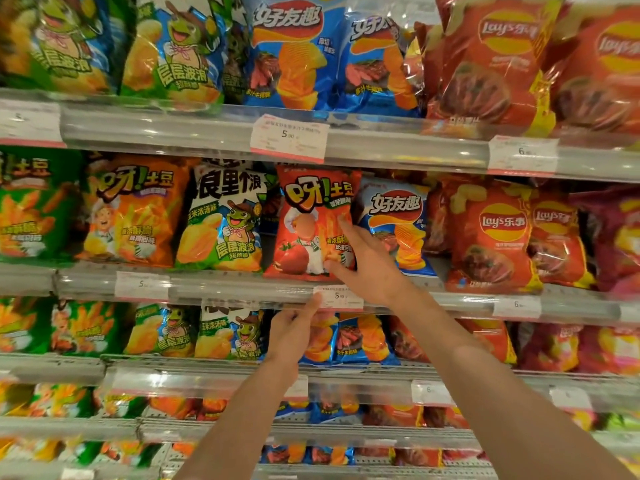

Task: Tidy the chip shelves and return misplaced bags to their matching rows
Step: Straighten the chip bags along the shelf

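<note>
Fingers touch red bag (upright).

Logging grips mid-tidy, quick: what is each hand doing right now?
Left hand: fingers touching the shelf rail's price tag, holding nothing.
Right hand: open, fingers pressing on the red tomato chip bag.
</note>
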Tool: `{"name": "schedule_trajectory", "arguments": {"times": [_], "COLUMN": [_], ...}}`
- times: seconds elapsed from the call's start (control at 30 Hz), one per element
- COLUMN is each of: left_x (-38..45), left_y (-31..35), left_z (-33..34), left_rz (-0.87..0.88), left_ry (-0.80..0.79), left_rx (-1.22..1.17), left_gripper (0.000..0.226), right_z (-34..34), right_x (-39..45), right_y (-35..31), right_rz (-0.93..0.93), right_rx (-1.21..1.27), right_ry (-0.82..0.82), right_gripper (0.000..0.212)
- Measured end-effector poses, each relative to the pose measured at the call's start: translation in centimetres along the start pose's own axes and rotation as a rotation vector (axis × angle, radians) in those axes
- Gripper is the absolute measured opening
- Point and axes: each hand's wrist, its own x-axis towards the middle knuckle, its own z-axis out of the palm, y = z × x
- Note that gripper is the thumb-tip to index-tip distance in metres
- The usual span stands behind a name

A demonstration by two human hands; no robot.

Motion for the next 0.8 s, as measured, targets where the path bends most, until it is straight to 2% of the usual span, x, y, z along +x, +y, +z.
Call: {"name": "schedule_trajectory", "arguments": {"times": [0.13, 0.23, 0.33, 0.47, 0.53, 0.8], "left_x": [-0.1, -0.3, -0.5, -0.8, -0.6, -0.5], "left_y": [-0.3, -0.9, -1.5, -1.6, -1.6, -1.5], "left_z": [0.6, 1.5, 2.7, 4.0, 3.7, 3.2], "left_rz": [0.001, 0.015, 0.026, 0.046, 0.053, 0.072], "left_ry": [0.051, 0.118, 0.116, 0.100, 0.086, 0.080], "left_rx": [-0.019, -0.110, -0.186, -0.170, -0.147, -0.095], "left_gripper": [0.041, 0.037, 0.033, 0.031, 0.030, 0.036], "right_z": [-0.3, -1.2, -2.6, -2.8, -2.3, -2.3], "right_x": [-0.6, -1.7, -2.7, -3.8, -3.9, -3.4], "right_y": [0.1, 1.5, 4.1, 6.4, 6.8, 6.0], "right_rz": [-0.016, -0.011, 0.063, 0.288, 0.318, 0.293], "right_rx": [-0.009, -0.066, -0.195, -0.175, -0.156, -0.104], "right_ry": [0.024, 0.201, 0.346, 0.211, 0.145, 0.263], "right_gripper": [0.081, 0.071, 0.059, 0.068, 0.073, 0.065]}}
